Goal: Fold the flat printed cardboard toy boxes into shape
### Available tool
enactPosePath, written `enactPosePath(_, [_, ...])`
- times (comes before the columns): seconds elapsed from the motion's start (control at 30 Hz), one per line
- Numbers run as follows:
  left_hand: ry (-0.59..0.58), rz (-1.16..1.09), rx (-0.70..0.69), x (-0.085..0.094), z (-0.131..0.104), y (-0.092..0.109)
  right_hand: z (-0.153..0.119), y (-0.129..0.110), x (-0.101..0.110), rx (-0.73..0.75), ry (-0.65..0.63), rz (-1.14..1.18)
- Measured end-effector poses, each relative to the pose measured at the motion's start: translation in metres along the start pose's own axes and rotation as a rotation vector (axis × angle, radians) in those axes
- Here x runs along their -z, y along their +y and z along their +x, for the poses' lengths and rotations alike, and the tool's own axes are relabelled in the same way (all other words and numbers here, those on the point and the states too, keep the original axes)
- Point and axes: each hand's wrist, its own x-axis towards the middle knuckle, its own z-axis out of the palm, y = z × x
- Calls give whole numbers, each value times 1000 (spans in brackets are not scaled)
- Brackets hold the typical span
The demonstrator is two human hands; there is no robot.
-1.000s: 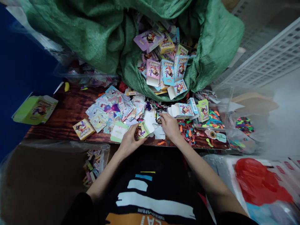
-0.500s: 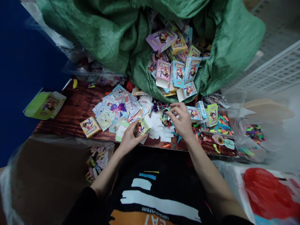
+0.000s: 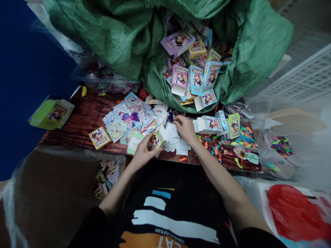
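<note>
My left hand point(image 3: 144, 150) is wrapped round a small green printed cardboard box point(image 3: 156, 140), its pale flap open toward the right. My right hand point(image 3: 185, 129) has its fingers curled and tips drawn together over the small white pieces point(image 3: 172, 134); whatever they pinch is too small to make out. Dark purple bands point(image 3: 170, 117) lie just beyond those fingertips. Left of the hands spreads a heap of printed cards point(image 3: 130, 113). A closed yellow box point(image 3: 99, 138) rests on the table near its front edge.
A green woven sack point(image 3: 121, 41) full of small boxes leans over the table's back. Upright boxes point(image 3: 210, 124) and colourful small plastic pieces point(image 3: 243, 136) lie at right. A green box point(image 3: 55, 113) lies far left. Below the edge, an open carton point(image 3: 51, 193) stands beside more boxes point(image 3: 106, 177).
My right hand has moved left from the tangle of bands to above the white pieces, its fingers closer together. My left hand stays in place with the green box.
</note>
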Motion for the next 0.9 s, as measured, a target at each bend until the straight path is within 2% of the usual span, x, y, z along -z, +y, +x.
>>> enactPosePath(0.1, [-13,7,-40,-5,5,2,11,-10,-9,-24,17,-314])
enactPosePath(0.17, [-10,28,-65,-4,6,3,13,-12,-9,-18,24,-316])
enactPosePath(0.3, [22,84,-59,5,7,-2,-2,-4,11,82,84,87])
enactPosePath(0.37, [37,119,-69,8,7,-5,-15,-1,27,77,60,338])
enactPosePath(0.47, [31,170,-120,4,9,-4,-32,-4,49,-7,-103,603])
enactPosePath(0.53, [12,209,-167,0,10,1,-39,-10,59,-31,-246,642])
enactPosePath(0.6, [1,255,-210,-4,8,6,-44,-17,64,4,-354,555])
enactPosePath(0.67, [4,310,-230,-7,5,11,-48,-27,62,79,-402,349])
enactPosePath(0.8, [12,420,-217,-12,-2,16,-59,-51,45,203,-328,-222])
enactPosePath(0.87, [25,448,-208,-14,-4,18,-63,-58,36,222,-297,-348])
enactPosePath(0.9, [35,454,-205,-15,-4,18,-64,-59,32,231,-286,-330])
